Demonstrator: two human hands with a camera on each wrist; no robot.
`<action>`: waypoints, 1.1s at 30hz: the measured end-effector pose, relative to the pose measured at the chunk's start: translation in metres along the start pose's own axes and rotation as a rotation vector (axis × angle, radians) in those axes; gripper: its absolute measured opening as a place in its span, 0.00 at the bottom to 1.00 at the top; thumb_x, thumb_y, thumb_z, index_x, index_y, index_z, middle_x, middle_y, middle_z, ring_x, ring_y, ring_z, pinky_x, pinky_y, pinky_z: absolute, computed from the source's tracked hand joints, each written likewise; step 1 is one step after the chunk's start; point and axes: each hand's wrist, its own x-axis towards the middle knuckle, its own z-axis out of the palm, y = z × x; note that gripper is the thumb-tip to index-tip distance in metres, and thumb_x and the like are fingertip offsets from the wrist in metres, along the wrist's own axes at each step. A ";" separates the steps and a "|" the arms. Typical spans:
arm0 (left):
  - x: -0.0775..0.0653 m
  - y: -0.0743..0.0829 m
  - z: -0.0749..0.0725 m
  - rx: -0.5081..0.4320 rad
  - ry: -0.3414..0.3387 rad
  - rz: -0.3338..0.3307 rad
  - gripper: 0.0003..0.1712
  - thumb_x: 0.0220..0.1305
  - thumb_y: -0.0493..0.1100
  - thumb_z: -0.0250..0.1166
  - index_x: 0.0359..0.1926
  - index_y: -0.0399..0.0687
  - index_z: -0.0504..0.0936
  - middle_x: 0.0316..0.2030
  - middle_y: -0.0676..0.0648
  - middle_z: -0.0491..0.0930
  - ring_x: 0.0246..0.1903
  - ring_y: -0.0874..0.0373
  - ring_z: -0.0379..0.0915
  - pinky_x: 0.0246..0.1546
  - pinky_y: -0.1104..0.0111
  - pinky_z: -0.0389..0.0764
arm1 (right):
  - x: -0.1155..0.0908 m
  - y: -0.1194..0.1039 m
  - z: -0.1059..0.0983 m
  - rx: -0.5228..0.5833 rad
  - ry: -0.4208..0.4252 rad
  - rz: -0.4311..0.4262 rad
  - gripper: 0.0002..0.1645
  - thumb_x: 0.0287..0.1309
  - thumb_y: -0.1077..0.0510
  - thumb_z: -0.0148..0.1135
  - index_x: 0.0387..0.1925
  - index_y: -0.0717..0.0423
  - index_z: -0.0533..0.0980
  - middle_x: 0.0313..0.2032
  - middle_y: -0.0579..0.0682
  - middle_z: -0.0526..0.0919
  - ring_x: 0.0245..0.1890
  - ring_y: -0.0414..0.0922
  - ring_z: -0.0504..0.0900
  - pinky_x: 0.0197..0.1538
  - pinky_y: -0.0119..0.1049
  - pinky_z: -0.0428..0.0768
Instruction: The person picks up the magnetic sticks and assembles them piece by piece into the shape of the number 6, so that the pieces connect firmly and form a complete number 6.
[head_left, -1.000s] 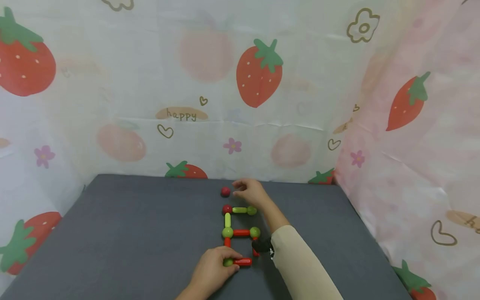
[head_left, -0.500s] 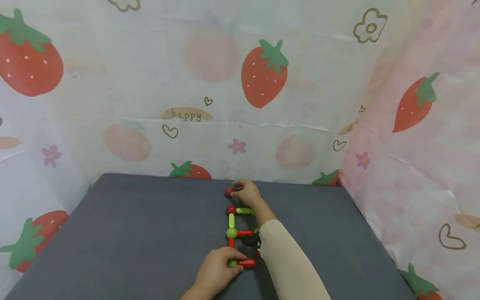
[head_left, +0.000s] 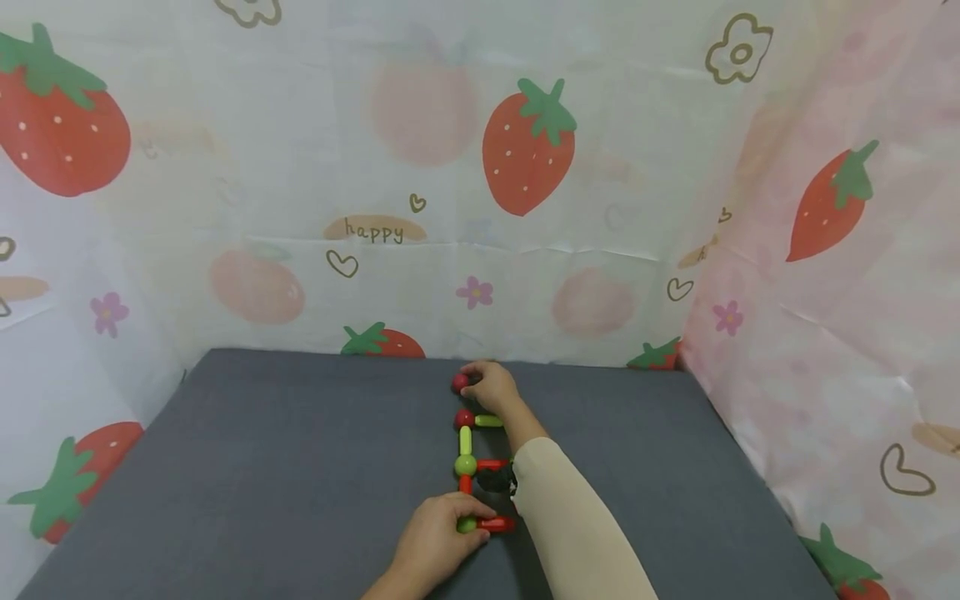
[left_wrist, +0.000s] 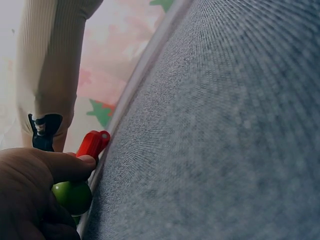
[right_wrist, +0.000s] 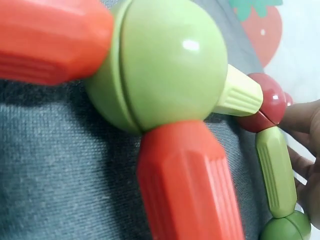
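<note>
Red and light green magnetic rods joined by balls form a ladder-like figure on the dark grey table. At its near end my left hand (head_left: 435, 537) pinches a green ball (head_left: 467, 525) between thumb and fingers, with a red rod (head_left: 501, 524) sticking out to the right. My right hand (head_left: 493, 390) reaches over the figure to the far side and pinches a loose red ball (head_left: 459, 382). Just nearer, another red ball (head_left: 464, 418) joins two light green rods. A large green ball (right_wrist: 165, 65) fills the right wrist view. My right forearm hides the figure's right side.
The grey tabletop (head_left: 262, 467) reaches back to a white cloth (head_left: 300, 150) printed with strawberries. A pink cloth (head_left: 840, 317) hangs along the right. A black wrist strap (head_left: 495, 479) is on my right wrist, low over the figure.
My right hand has moved slightly left onto the far red ball and taken it between its fingers. My left hand keeps its hold at the near end. The head view has shifted a little.
</note>
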 end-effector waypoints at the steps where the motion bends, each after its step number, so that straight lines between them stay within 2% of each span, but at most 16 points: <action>1: 0.000 0.000 0.000 0.000 0.000 0.001 0.14 0.54 0.46 0.79 0.41 0.71 0.91 0.45 0.61 0.86 0.47 0.59 0.83 0.48 0.55 0.83 | 0.000 0.000 0.000 -0.004 0.002 0.001 0.24 0.64 0.59 0.70 0.61 0.49 0.81 0.58 0.53 0.82 0.58 0.53 0.80 0.57 0.50 0.79; 11: -0.001 0.001 0.001 -0.013 -0.011 0.004 0.14 0.54 0.46 0.79 0.41 0.71 0.91 0.45 0.62 0.86 0.47 0.60 0.83 0.47 0.56 0.83 | -0.001 -0.003 -0.007 0.010 0.014 -0.003 0.21 0.64 0.57 0.71 0.58 0.50 0.82 0.55 0.51 0.84 0.54 0.51 0.81 0.55 0.47 0.80; 15: 0.000 0.001 0.000 -0.025 -0.013 0.000 0.13 0.54 0.46 0.79 0.40 0.71 0.91 0.43 0.63 0.86 0.44 0.62 0.82 0.45 0.58 0.83 | -0.008 -0.010 -0.015 0.026 0.016 -0.025 0.21 0.63 0.55 0.72 0.57 0.49 0.82 0.56 0.51 0.84 0.57 0.52 0.79 0.57 0.49 0.79; 19: 0.000 0.001 0.000 -0.029 -0.006 -0.001 0.13 0.54 0.46 0.79 0.39 0.70 0.91 0.41 0.64 0.86 0.43 0.64 0.82 0.45 0.59 0.83 | -0.019 -0.020 -0.025 0.007 0.019 -0.068 0.21 0.63 0.54 0.72 0.58 0.47 0.82 0.57 0.50 0.83 0.62 0.52 0.77 0.60 0.51 0.78; 25: 0.001 -0.002 -0.001 -0.015 0.004 0.000 0.13 0.55 0.46 0.79 0.41 0.71 0.91 0.42 0.65 0.85 0.45 0.63 0.82 0.46 0.59 0.83 | -0.039 -0.026 -0.039 -0.034 0.033 -0.125 0.21 0.64 0.51 0.72 0.58 0.43 0.81 0.57 0.47 0.82 0.61 0.51 0.77 0.59 0.52 0.78; 33: 0.001 -0.001 0.001 -0.018 -0.004 -0.011 0.12 0.56 0.46 0.79 0.41 0.70 0.91 0.42 0.65 0.85 0.43 0.64 0.82 0.45 0.59 0.83 | -0.073 -0.030 -0.058 -0.082 0.028 -0.201 0.23 0.62 0.53 0.73 0.58 0.46 0.82 0.56 0.47 0.84 0.61 0.50 0.79 0.62 0.53 0.77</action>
